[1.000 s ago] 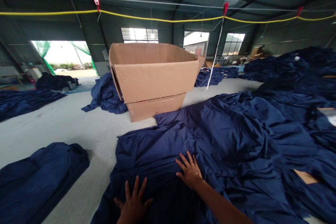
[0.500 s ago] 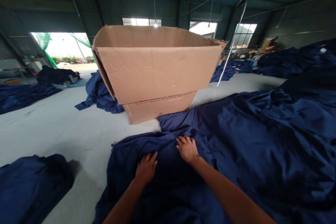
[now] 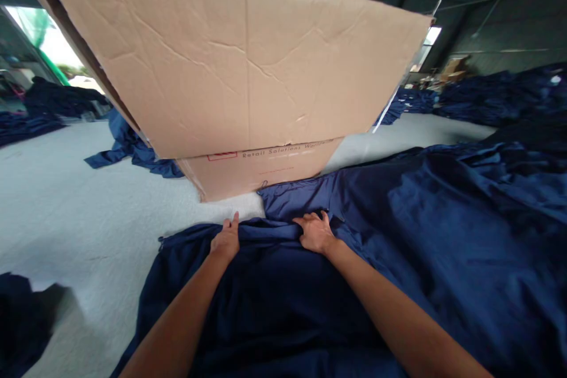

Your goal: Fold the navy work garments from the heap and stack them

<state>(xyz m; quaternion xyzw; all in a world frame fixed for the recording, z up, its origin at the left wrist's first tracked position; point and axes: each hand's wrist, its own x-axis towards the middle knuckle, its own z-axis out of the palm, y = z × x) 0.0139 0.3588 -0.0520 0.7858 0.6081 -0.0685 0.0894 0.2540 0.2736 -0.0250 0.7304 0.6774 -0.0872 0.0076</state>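
A dark navy cloth (image 3: 283, 301), smooth and slightly shiny, is spread in front of me, with a gathered far edge and a small knob or cord end at its left corner. My left hand (image 3: 225, 240) is closed on that far edge, one digit pointing up. Farther right along the same edge, my right hand (image 3: 316, 233) has its fingers curled over the fabric and its thumb reaching left. The fingertips of both hands are partly hidden in the folds. Just beyond stands a large cardboard box (image 3: 248, 71), its lower part printed with lettering.
More navy cloth (image 3: 465, 236) is heaped along the right side. A crumpled navy pile (image 3: 124, 144) lies left of the box, and a dark bundle (image 3: 22, 325) sits at lower left on the pale floor (image 3: 119, 207). A white strap (image 3: 390, 107) hangs by the box's right side.
My view has moved closer to the box. Both hands, formerly lying flatter on the cloth, have reached its far edge and curled around it; the left hand has moved forward and left.
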